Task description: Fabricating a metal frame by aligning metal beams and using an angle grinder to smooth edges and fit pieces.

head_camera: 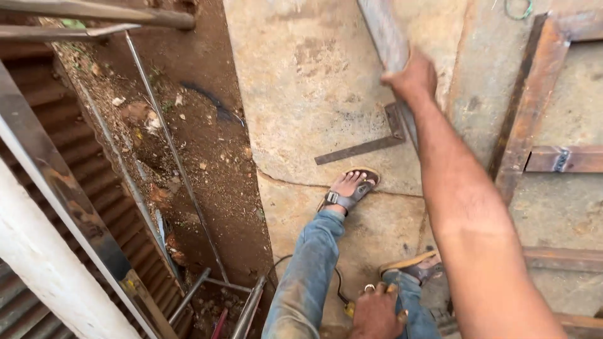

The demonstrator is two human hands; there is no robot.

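One steel bar (388,34) runs far-left to near-right under our right hand (411,78), fingers clenched around it; our left hand (377,312), nearer us, grips something yellow.

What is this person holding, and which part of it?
The right hand grips a long grey metal bar near its lower end. The left hand seems empty, though partly out of view.

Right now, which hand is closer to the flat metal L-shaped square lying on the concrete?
Right. The right hand grips a steel bar just above the metal square; the left hand is far below, by the knees.
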